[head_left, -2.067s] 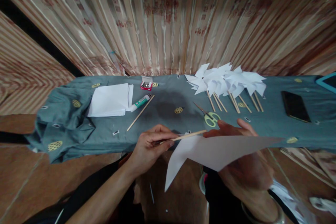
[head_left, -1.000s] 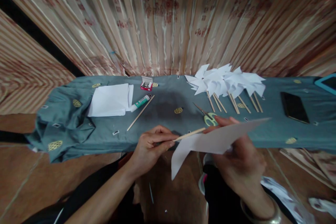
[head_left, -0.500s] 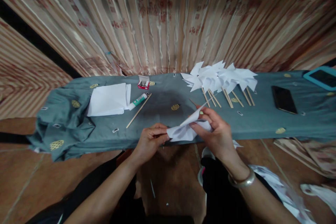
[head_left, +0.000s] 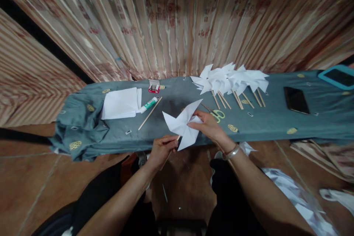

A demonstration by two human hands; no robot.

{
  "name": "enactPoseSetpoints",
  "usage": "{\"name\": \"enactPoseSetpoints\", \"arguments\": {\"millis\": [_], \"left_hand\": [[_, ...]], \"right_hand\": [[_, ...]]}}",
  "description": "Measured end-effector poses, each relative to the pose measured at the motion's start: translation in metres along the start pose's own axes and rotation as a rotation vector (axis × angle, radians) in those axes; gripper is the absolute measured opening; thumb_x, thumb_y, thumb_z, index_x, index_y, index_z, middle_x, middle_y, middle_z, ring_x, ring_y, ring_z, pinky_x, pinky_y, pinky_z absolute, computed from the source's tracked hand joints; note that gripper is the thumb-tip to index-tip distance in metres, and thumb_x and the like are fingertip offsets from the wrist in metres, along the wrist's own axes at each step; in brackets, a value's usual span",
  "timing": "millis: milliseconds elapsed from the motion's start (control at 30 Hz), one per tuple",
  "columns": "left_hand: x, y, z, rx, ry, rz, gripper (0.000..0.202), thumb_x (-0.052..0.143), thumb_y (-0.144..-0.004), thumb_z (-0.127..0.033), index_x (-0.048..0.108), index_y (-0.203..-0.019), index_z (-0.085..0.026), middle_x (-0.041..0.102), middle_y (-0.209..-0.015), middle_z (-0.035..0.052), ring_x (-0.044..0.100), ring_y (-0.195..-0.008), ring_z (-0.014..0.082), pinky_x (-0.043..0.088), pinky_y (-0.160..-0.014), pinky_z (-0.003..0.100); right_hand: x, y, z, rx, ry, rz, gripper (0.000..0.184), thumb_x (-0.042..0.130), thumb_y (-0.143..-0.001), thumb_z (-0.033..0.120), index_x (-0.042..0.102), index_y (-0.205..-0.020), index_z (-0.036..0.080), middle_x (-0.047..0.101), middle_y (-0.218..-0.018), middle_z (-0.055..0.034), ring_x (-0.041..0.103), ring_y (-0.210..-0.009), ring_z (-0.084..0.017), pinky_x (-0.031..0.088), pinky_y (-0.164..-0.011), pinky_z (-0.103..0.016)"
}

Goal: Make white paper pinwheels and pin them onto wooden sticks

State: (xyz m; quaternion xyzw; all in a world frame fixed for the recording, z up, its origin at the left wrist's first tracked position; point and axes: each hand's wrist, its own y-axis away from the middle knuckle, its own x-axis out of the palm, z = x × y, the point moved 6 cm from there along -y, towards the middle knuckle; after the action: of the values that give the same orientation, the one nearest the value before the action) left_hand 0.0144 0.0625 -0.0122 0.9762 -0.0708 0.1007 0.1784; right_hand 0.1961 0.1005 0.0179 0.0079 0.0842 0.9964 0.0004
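Note:
A white paper pinwheel [head_left: 181,125] faces up over the near edge of the table. My left hand [head_left: 163,150] is closed round its thin wooden stick, just below the blades. At the pinwheel's right side, my right hand [head_left: 207,124] pinches the paper, with the thumb near the centre. Green-handled scissors [head_left: 217,114] lie just beyond my right hand. Left of the pinwheel rests a loose wooden stick [head_left: 150,113], close to a green and white glue stick [head_left: 149,104].
White paper sheets [head_left: 120,104] are stacked at the left, near a small red box [head_left: 153,86] of metal pins. Several finished pinwheels [head_left: 233,79] lie along the back. A black phone [head_left: 296,100] and a blue-framed tablet [head_left: 340,77] sit at the right.
The pinwheel has turned from edge-on to facing up, with its blades spread. My right hand has shifted left and turned, and the scissors now show.

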Motion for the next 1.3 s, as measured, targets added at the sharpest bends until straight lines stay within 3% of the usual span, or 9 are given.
{"name": "enactPoseSetpoints", "arguments": {"millis": [233,500,700,833,967,1133,1300], "left_hand": [[-0.017,0.01,0.008,-0.054,0.093,-0.119,0.025,0.084,-0.046,-0.025,0.079,-0.069,-0.015,0.068,-0.066,0.0039,0.053,-0.056,0.0092,0.04,-0.05,0.022],[-0.031,0.019,0.022,-0.127,0.214,-0.154,0.029,0.086,-0.048,-0.021,0.079,-0.075,-0.013,0.067,-0.059,0.0027,0.051,-0.049,0.0064,0.038,-0.049,0.02],[-0.029,0.019,0.034,-0.23,0.366,-0.185,0.03,0.088,-0.048,-0.016,0.078,-0.076,-0.012,0.067,-0.056,0.001,0.053,-0.047,0.0053,0.041,-0.048,0.016],[-0.027,0.017,0.037,-0.263,0.423,-0.198,0.024,0.086,-0.056,-0.01,0.077,-0.078,-0.01,0.069,-0.06,0.0018,0.057,-0.05,0.0055,0.045,-0.049,0.014],[-0.024,0.017,0.04,-0.314,0.47,-0.207,0.017,0.081,-0.064,-0.005,0.076,-0.08,-0.01,0.068,-0.06,0.0013,0.057,-0.048,0.0049,0.047,-0.05,0.013],[-0.019,0.016,0.043,-0.348,0.525,-0.189,0.014,0.07,-0.075,0.0,0.076,-0.086,-0.008,0.068,-0.061,0.0018,0.058,-0.047,0.0046,0.048,-0.049,0.012],[-0.018,0.016,0.043,-0.361,0.56,-0.204,0.012,0.07,-0.076,0.001,0.075,-0.084,-0.007,0.069,-0.065,0.0029,0.06,-0.051,0.0054,0.052,-0.053,0.013]], "right_hand": [[0.026,-0.013,-0.005,0.012,-0.003,0.092,0.034,0.076,-0.053,0.024,0.066,-0.085,0.018,0.074,-0.083,-0.003,0.067,-0.073,-0.02,0.052,-0.069,-0.031],[0.041,-0.024,-0.009,-0.02,0.215,0.157,0.028,0.073,-0.058,0.025,0.069,-0.084,0.015,0.074,-0.081,-0.0046,0.064,-0.069,-0.02,0.048,-0.062,-0.029],[0.051,-0.024,0.007,-0.205,0.721,0.088,0.044,0.069,-0.069,0.021,0.066,-0.112,0.012,0.074,-0.109,-0.0128,0.068,-0.094,-0.028,0.05,-0.082,-0.037],[0.059,-0.023,0.012,-0.228,0.932,0.03,0.055,0.066,-0.075,0.02,0.057,-0.128,0.009,0.069,-0.122,-0.0168,0.066,-0.109,-0.031,0.049,-0.093,-0.04],[0.062,-0.025,0.011,-0.223,1.036,0.019,0.059,0.065,-0.078,0.02,0.052,-0.133,0.005,0.067,-0.125,-0.0202,0.065,-0.113,-0.034,0.048,-0.097,-0.042],[0.062,-0.028,0.008,-0.231,1.058,0.023,0.057,0.065,-0.078,0.021,0.053,-0.132,0.008,0.069,-0.122,-0.0185,0.066,-0.11,-0.032,0.05,-0.095,-0.04],[0.06,-0.029,0.008,-0.227,1.032,0.022,0.056,0.066,-0.079,0.023,0.054,-0.132,0.009,0.069,-0.124,-0.0174,0.065,-0.114,-0.032,0.049,-0.096,-0.04]]}}
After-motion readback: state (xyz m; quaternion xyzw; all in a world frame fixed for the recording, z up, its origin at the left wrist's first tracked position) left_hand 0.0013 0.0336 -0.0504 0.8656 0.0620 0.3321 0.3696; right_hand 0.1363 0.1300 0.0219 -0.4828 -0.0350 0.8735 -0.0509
